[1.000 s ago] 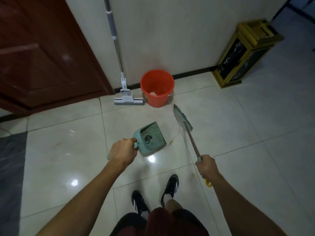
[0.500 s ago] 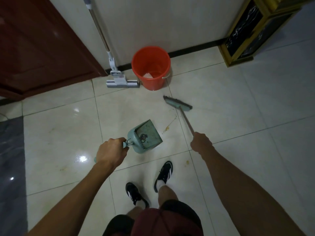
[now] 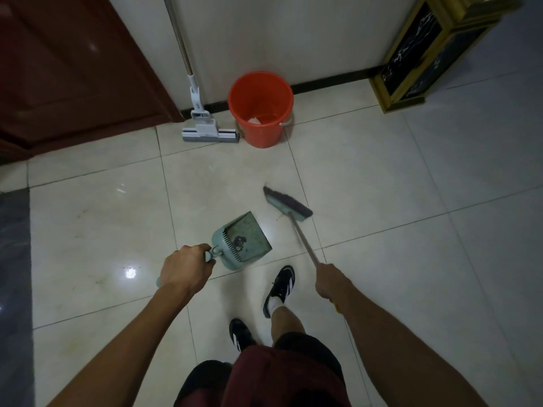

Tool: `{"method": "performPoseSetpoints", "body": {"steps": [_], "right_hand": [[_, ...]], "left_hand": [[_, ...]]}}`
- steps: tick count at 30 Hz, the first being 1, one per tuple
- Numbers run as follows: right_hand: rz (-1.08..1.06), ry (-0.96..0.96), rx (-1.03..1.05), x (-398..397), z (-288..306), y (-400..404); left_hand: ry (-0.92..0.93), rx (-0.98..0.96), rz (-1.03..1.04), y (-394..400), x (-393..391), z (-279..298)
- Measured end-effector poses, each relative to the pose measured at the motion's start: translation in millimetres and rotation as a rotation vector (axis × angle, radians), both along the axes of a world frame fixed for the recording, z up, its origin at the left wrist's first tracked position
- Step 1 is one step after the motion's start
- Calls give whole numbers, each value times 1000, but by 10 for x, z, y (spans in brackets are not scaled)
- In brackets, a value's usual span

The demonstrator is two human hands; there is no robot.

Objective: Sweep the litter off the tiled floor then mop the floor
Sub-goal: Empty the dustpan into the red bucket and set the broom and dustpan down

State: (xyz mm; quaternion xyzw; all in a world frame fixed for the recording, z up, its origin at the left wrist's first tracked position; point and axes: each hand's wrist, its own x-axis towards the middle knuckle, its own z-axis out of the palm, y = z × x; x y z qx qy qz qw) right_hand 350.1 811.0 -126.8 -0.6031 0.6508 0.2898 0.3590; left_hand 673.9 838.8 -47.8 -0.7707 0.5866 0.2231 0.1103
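My left hand point(image 3: 184, 270) grips the handle of a pale green dustpan point(image 3: 242, 241), whose mouth faces away from me and holds a dark clump of litter. My right hand point(image 3: 330, 282) grips the thin stick of a green broom point(image 3: 287, 204). The broom's head sits on the cream tiled floor point(image 3: 382, 186) just right of and beyond the pan's mouth. A squeeze mop point(image 3: 209, 132) leans against the wall beside an orange bucket point(image 3: 261, 108).
A dark red door point(image 3: 73, 63) fills the left rear. A black and gold bin point(image 3: 432, 51) stands by the wall at the right. A grey mat point(image 3: 14, 259) lies along the left edge. My feet in black shoes point(image 3: 279, 286) stand behind the dustpan.
The broom head has swept back toward me and closer to the dustpan's mouth. My right hand has drawn in with it. The yellowish bits seen earlier beside the pan no longer show.
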Motion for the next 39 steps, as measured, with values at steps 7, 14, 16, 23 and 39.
{"method": "performPoseSetpoints", "body": {"steps": [7,14,16,23,39], "right_hand": [[-40,-6,100,233,91,1173],[-114,-28,90,371,333,1727],[-152,-55,62,361,401,1729],[-401,-229,-24,229,517,1580],[-1113,-692,243,350,37,1315]], "left_hand": [[25,-5,-26,749,286,-44],[55,-5,-6,1090,381,-40],[67,-6,1,1130,374,-26],[68,2,52,1247,269,-14],[-119,9,1,1544,-74,115]]}}
